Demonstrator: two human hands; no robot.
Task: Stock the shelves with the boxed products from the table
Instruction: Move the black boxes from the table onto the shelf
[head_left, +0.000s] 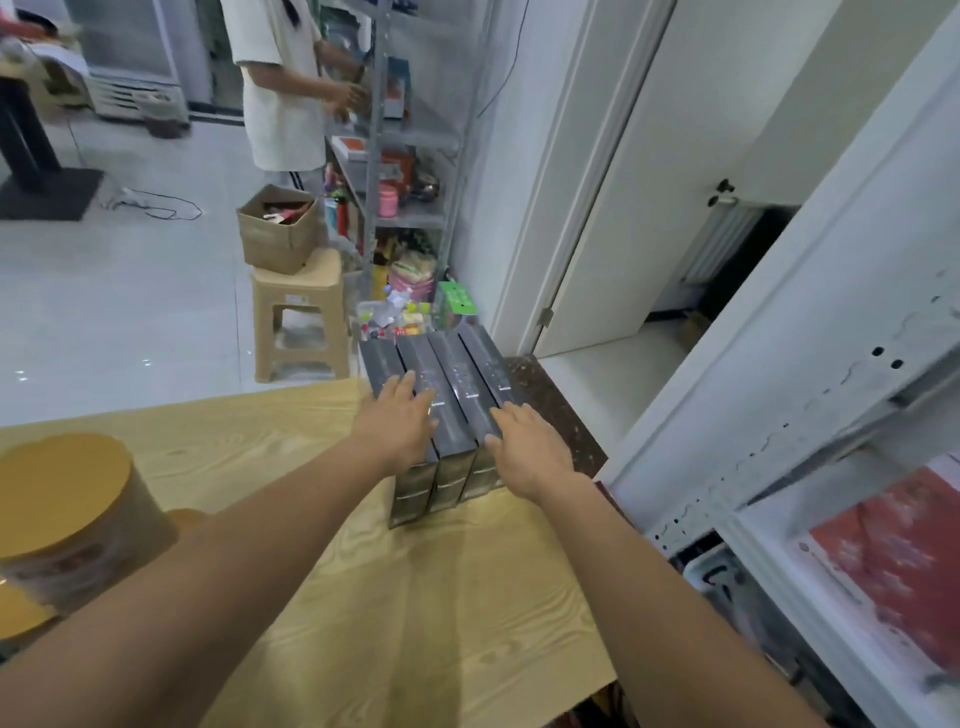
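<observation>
Four long dark boxes (457, 384) stand side by side at the far right corner of the wooden surface (415, 597). Their long axes run near to far, with the far ends angled slightly left. The left hand (402, 421) lies flat on the two left boxes, fingers straight. The right hand (530, 449) rests on the rightmost box's near end, fingers extended, gripping nothing. A yellow-lidded tin (67, 519) sits near left. A white rack (779, 415) stands right; a stool (298, 312) stands beyond the surface.
</observation>
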